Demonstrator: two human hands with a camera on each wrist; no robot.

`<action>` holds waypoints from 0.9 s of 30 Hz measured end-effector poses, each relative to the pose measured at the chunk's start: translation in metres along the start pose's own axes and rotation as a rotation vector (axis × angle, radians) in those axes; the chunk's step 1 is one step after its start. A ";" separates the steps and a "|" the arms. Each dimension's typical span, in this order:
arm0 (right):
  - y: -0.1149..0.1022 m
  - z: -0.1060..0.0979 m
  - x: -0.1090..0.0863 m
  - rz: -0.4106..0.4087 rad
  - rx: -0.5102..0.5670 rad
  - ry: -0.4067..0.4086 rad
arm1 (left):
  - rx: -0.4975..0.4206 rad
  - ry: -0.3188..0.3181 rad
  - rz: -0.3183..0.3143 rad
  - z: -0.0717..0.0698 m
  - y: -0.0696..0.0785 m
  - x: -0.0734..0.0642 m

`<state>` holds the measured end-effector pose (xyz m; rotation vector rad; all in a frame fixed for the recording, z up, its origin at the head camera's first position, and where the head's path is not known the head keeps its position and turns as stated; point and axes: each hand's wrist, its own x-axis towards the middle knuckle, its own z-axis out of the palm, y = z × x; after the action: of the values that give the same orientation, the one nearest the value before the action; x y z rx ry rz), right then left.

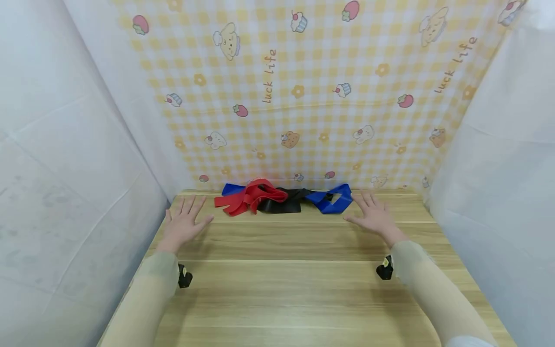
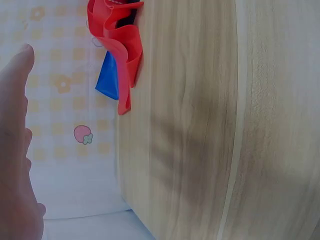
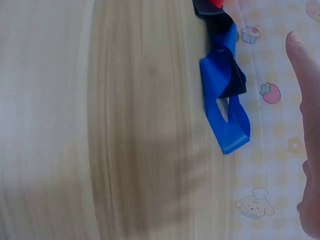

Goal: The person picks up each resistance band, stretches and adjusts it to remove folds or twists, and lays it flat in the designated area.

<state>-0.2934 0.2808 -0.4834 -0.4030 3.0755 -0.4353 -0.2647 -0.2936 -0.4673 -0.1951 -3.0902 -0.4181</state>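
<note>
While the left hand (image 1: pixel 183 226), centre-left of the frame, and the right hand (image 1: pixel 374 217), centre-right, hover with fingers spread above the pale wood-grain tabletop (image 1: pixel 277 284), a looped, flat red band (image 1: pixel 249 199) overlaps a flat black band (image 1: pixel 283 206) between them at mid-frame, beside a folded, glossy blue band (image 1: pixel 332 208).

Left forearm (image 1: pixel 145 299), sleeved, extended forward; left hand (image 1: pixel 182 229), palm down, fingers spread, thumb inward. Right forearm (image 1: pixel 442 299), sleeved, extended forward; right hand (image 1: pixel 375 218), palm down, fingers spread, thumb inward.
</note>
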 end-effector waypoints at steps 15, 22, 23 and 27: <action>-0.045 0.016 0.019 -0.153 0.116 0.033 | -0.092 0.178 0.217 0.024 0.024 0.011; -0.069 0.030 0.034 -0.147 0.184 -0.074 | -0.152 0.197 0.260 0.044 0.038 0.011; -0.072 0.032 0.036 -0.146 0.186 -0.086 | -0.164 0.195 0.260 0.047 0.040 0.011; -0.090 0.037 0.048 -0.181 0.174 -0.090 | -0.209 0.185 0.255 0.056 0.051 0.013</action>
<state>-0.3152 0.1754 -0.4936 -0.6769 2.8959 -0.6636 -0.2709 -0.2289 -0.5072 -0.5153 -2.7891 -0.7015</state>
